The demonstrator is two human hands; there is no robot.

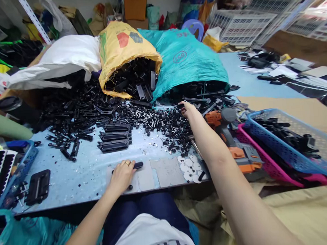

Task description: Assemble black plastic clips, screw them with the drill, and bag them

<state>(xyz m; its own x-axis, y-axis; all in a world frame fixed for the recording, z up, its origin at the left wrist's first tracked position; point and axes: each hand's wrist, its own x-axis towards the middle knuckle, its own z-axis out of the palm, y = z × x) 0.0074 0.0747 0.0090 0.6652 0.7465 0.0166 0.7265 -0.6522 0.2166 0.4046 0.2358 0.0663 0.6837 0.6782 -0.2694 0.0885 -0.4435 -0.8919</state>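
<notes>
My left hand (121, 175) lies near the table's front edge, its fingers pressed on a flat black plastic piece (136, 165) that sits on a grey pad (166, 171). My right hand (188, 110) reaches far out over a heap of small black screws and pegs (166, 126), fingers curled down into it; what they hold, if anything, is hidden. A stack of long black plastic strips (114, 137) lies between the two hands. Just right of my right forearm rests an orange and grey cordless drill (231, 140).
A yellow sack (122, 43) and a teal sack (184, 58) spill black parts at the back. A white sack (65, 56) lies back left. Blue basket (314, 143) and pink basket (265, 164) sit right. A blue tray (22, 164) and black latch (38, 186) sit left.
</notes>
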